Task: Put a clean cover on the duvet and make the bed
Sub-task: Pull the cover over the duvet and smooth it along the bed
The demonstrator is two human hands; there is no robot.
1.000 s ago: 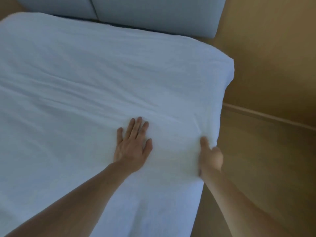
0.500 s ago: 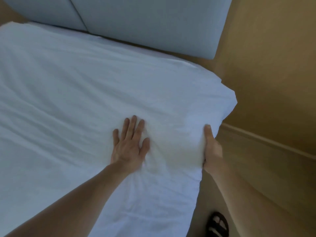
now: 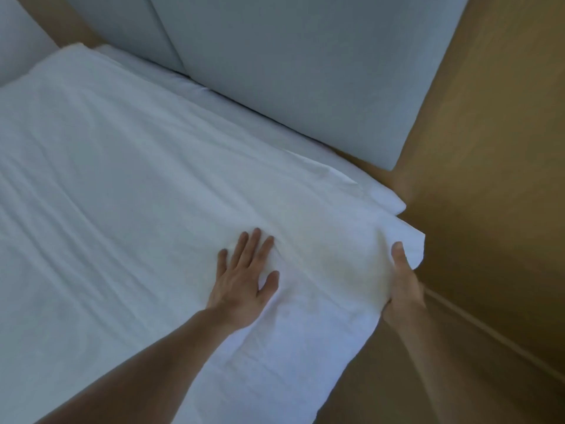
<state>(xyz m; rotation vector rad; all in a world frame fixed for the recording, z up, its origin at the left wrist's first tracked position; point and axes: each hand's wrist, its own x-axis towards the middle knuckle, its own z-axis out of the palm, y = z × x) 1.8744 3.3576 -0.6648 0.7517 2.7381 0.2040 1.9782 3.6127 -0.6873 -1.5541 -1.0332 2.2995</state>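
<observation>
A white covered duvet lies spread over the bed, with faint creases running across it. My left hand presses flat on it, fingers straight and spread, a little in from the right edge. At that right edge, near the top corner, my right hand grips the hanging side of the duvet, thumb on top and the fingers hidden under the fabric. A strip of white bed sheet shows between the duvet's top edge and the headboard.
A pale grey padded headboard in panels stands behind the bed. A tan wall rises to the right, with a skirting line and wooden floor in the narrow gap beside the bed.
The duvet's top edge has slid down, baring a strip of sheet by the headboard. The right hand stays on the side edge, the left stays pressed flat. The view has tilted up.
</observation>
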